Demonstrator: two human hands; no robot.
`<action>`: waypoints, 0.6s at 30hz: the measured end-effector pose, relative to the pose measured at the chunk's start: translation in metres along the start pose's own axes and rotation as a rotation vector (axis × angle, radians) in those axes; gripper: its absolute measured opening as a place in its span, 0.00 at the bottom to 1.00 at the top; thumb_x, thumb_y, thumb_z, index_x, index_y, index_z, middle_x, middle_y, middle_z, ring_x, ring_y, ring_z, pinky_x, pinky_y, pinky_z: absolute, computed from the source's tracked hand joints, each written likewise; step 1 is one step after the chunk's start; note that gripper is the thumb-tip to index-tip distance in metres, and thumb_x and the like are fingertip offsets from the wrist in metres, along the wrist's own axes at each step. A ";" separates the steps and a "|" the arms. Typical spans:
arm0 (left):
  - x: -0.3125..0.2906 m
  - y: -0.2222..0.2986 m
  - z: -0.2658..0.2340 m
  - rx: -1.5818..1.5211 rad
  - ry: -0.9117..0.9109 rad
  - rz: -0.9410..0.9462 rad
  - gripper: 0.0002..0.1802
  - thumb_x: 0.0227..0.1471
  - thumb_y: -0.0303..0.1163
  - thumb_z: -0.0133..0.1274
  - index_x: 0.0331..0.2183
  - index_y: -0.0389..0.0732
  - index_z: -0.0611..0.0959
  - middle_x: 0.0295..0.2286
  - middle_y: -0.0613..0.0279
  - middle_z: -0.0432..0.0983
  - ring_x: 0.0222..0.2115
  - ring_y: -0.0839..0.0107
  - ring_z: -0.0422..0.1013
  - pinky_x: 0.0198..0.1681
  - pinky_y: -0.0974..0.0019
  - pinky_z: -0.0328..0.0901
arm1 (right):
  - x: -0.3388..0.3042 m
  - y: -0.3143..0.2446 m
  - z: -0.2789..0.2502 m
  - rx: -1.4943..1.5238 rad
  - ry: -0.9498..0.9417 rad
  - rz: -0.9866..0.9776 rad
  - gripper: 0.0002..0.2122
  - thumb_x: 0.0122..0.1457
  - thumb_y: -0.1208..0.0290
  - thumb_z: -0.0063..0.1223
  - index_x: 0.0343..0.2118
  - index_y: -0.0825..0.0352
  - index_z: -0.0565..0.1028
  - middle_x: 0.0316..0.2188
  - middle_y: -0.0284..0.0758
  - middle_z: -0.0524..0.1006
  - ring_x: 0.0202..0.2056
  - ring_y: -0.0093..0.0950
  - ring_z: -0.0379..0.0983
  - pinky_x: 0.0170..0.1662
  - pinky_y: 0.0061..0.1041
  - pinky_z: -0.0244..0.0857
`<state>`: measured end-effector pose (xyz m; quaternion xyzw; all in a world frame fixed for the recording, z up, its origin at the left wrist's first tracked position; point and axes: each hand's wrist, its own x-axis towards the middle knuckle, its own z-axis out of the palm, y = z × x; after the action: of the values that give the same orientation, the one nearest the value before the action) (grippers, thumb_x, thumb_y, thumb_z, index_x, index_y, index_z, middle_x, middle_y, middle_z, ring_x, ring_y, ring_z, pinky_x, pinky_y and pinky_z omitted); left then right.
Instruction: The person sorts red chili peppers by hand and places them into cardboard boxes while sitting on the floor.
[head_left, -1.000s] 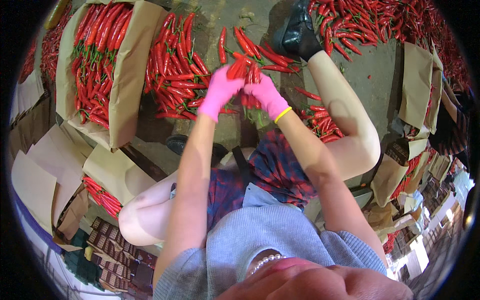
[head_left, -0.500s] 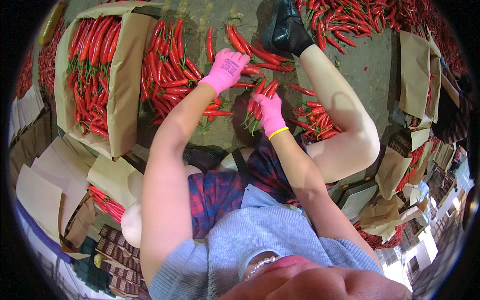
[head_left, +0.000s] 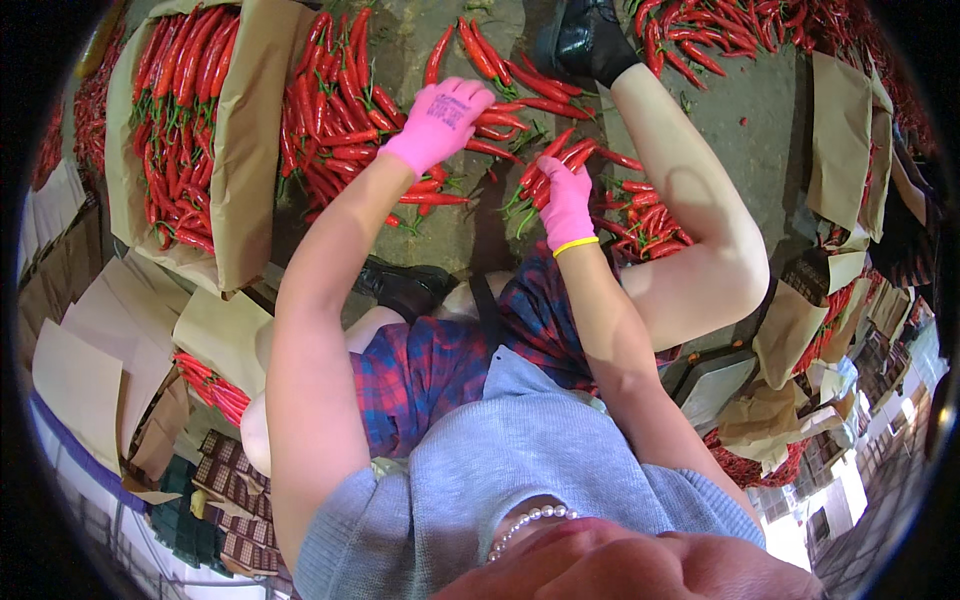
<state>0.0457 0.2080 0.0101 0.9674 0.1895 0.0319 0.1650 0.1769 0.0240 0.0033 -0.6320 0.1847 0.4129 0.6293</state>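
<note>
My left hand (head_left: 437, 122), in a pink glove, reaches over the loose red chili peppers (head_left: 335, 115) on the floor. Its fingers are curled and pressed together, tips turned down, with pepper ends showing just beside them; what lies under them is hidden. My right hand (head_left: 567, 203), in a pink glove with a yellow cuff, is closed round a small bunch of red chili peppers (head_left: 530, 180), their green stems pointing toward me. Close to its wrist lies another small heap of peppers (head_left: 648, 222), beside my bent leg.
At the left stands a paper-lined box (head_left: 245, 160) packed with peppers in rows. A black shoe (head_left: 585, 45) is planted ahead of me. Further heaps of peppers (head_left: 720, 35) spread at the far right. Brown paper sheets (head_left: 100, 340) and more lined boxes (head_left: 840, 150) flank me.
My left hand has shifted a little left across the loose peppers. My right hand still holds its bunch, now slightly farther right. The whole view has shifted slightly.
</note>
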 end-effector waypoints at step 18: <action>0.050 -0.010 0.014 -0.138 -0.681 -0.346 0.30 0.44 0.36 0.54 0.53 0.46 0.76 0.51 0.53 0.74 0.52 0.58 0.70 0.54 0.57 0.65 | -0.012 0.091 0.074 0.370 0.016 0.084 0.20 0.53 0.84 0.52 0.50 0.67 0.68 0.43 0.33 0.76 0.38 0.29 0.75 0.42 0.31 0.72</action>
<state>0.0899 0.2314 -0.0064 0.8629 0.2819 -0.3067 0.2861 0.0803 0.0781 -0.0360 -0.5007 0.2883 0.3928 0.7155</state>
